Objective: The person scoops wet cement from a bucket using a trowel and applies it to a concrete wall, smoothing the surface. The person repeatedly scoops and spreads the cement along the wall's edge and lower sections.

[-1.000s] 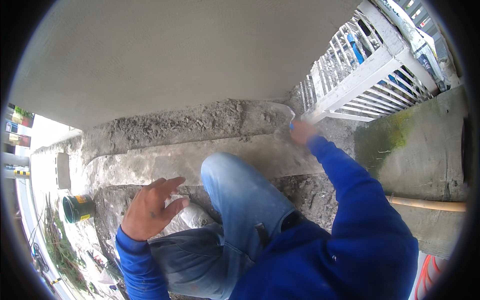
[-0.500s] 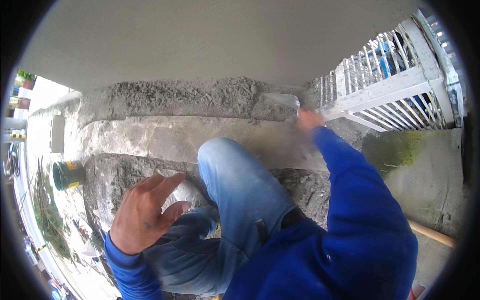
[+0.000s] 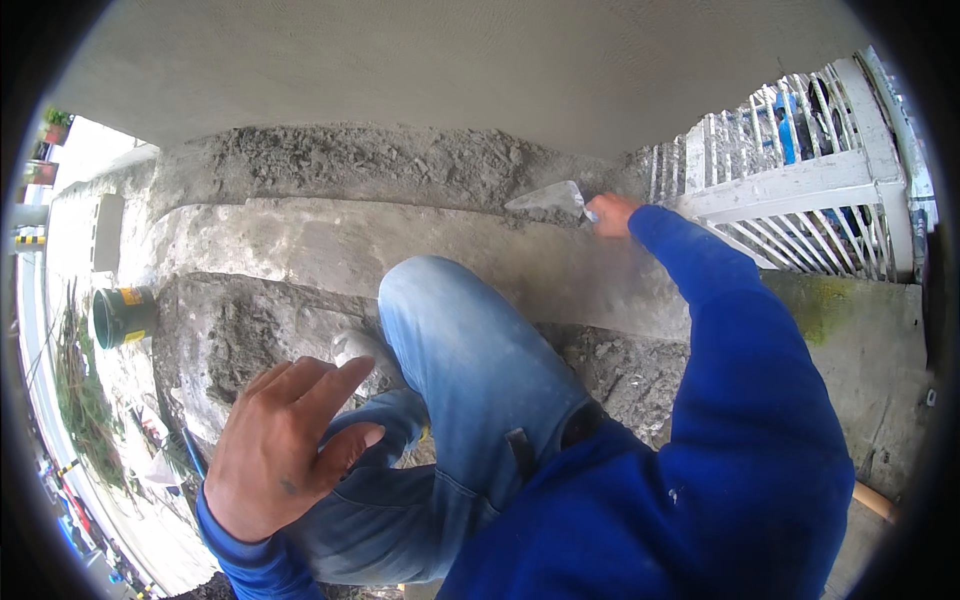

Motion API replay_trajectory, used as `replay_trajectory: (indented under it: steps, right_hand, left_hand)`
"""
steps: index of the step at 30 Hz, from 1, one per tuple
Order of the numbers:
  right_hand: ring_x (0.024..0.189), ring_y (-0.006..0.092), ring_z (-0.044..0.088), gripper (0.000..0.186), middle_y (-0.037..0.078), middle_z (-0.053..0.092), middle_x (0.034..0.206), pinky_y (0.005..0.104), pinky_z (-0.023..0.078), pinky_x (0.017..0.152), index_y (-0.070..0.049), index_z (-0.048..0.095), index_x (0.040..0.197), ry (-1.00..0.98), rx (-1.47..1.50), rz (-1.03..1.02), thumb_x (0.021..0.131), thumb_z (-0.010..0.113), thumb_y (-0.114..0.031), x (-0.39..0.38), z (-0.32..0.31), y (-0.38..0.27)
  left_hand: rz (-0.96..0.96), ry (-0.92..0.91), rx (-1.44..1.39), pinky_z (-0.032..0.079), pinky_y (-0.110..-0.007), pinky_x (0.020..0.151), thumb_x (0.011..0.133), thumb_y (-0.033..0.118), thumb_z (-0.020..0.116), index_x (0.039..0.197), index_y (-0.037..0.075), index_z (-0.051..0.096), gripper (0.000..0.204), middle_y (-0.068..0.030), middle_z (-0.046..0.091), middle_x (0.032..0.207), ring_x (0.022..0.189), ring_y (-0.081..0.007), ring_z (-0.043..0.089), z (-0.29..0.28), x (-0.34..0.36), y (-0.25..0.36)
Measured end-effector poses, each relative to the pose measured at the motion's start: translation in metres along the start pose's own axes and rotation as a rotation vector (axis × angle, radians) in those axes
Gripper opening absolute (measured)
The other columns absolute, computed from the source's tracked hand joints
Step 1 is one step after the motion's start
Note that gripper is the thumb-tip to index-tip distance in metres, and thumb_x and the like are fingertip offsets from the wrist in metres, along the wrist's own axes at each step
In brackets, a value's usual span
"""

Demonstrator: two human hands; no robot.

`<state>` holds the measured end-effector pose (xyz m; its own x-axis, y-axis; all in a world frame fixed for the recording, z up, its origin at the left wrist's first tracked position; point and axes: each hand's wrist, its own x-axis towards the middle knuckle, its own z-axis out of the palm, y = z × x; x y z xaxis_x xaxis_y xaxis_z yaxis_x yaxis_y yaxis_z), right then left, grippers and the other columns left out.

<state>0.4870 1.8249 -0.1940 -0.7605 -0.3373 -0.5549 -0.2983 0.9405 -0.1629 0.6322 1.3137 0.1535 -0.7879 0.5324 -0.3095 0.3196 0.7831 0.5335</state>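
Note:
A pointed trowel [image 3: 550,199] is in my right hand [image 3: 611,214], its handle wrapped by my fingers. The blade points left and lies at the front edge of a strip of rough grey mortar [image 3: 350,165]. That strip runs along the foot of a smooth grey wall [image 3: 400,70]. In front of it is a flat concrete ledge [image 3: 290,235]. My left hand [image 3: 290,440] hovers over my bent leg at the lower left, thumb and fingers apart, with nothing in it.
At the right stands a white slatted gate [image 3: 790,185], close to my right forearm. A green bucket [image 3: 124,316] is at the left, with a concrete block [image 3: 107,232] behind it. Cut branches [image 3: 85,400] lie farther left. A wooden handle [image 3: 874,500] shows at the lower right.
The trowel's blade has come nearer, toward the mortar's front edge, and shows more of its face. My view has shifted slightly. My left hand stays raised and empty.

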Motion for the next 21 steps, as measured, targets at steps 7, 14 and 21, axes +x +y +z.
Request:
replay_trajectory:
  steps: [7,14,21]
  right_hand:
    - [0.092,0.0369,0.072,0.025,0.018,0.073,0.092,0.0509,0.056,0.082,-0.007,0.068,0.102,-0.192,-0.259,-0.225,0.083,0.071,-0.023,-0.059,-0.054,-0.087]
    - [0.079,0.039,0.072,0.025,0.02,0.071,0.084,0.0511,0.057,0.069,-0.004,0.057,0.114,0.302,-0.056,-0.003,0.089,0.061,-0.009,-0.065,0.026,-0.089]
    - [0.088,0.0399,0.071,0.028,0.022,0.068,0.105,0.0511,0.057,0.073,-0.006,0.053,0.117,0.039,0.084,-0.119,0.089,0.06,-0.006,-0.173,0.097,-0.122]
  left_hand:
    - [-0.131,-0.08,0.058,0.051,-0.046,0.075,0.084,0.023,0.08,0.128,-0.001,0.064,0.052,-0.0191,0.064,0.091,0.081,-0.0388,0.063,0.004,0.005,-0.009]
    - [-0.159,-0.102,0.089,0.052,-0.045,0.077,0.084,0.022,0.081,0.128,0.001,0.065,0.052,-0.0194,0.067,0.095,0.086,-0.0381,0.067,0.01,0.027,-0.011]
    - [-0.097,-0.014,0.02,0.05,-0.046,0.071,0.084,0.015,0.08,0.127,-0.002,0.064,0.049,-0.0214,0.065,0.092,0.079,-0.0409,0.063,0.014,0.02,-0.033]
